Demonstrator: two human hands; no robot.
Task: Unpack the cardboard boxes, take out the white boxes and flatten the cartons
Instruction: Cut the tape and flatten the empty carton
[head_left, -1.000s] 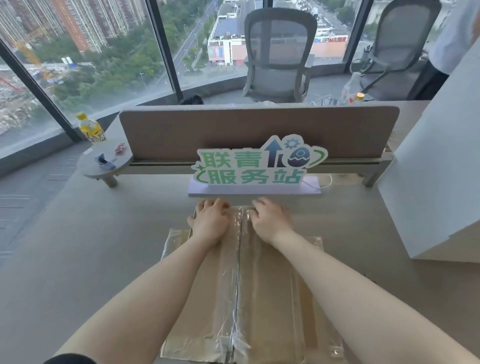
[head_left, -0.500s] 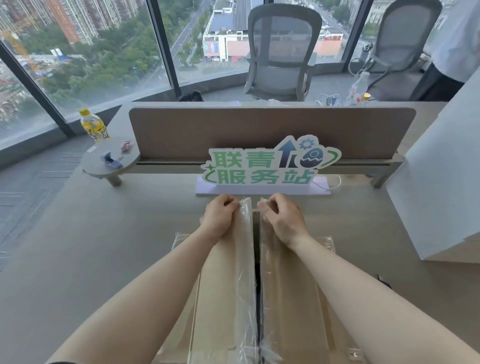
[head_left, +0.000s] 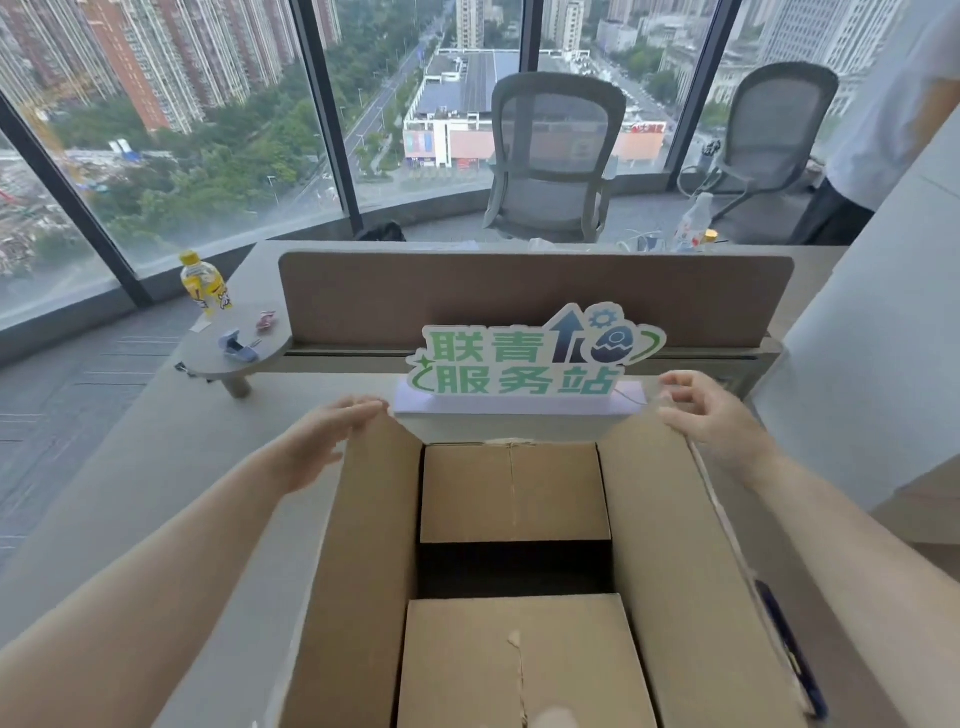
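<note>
The carton (head_left: 519, 597) sits nearest on the desk (head_left: 156, 467), its two long flaps spread wide while the two inner flaps still lie down over the dark gap, so no white boxes show yet. The left hand (head_left: 324, 441) rests with loose, straight fingers on the left flap's far corner, and the right hand (head_left: 711, 415) pinches clear tape at the right flap's far corner. I'd say the opening step is half done; next the inner flaps need lifting, with the sign (head_left: 530, 358) just beyond.
</note>
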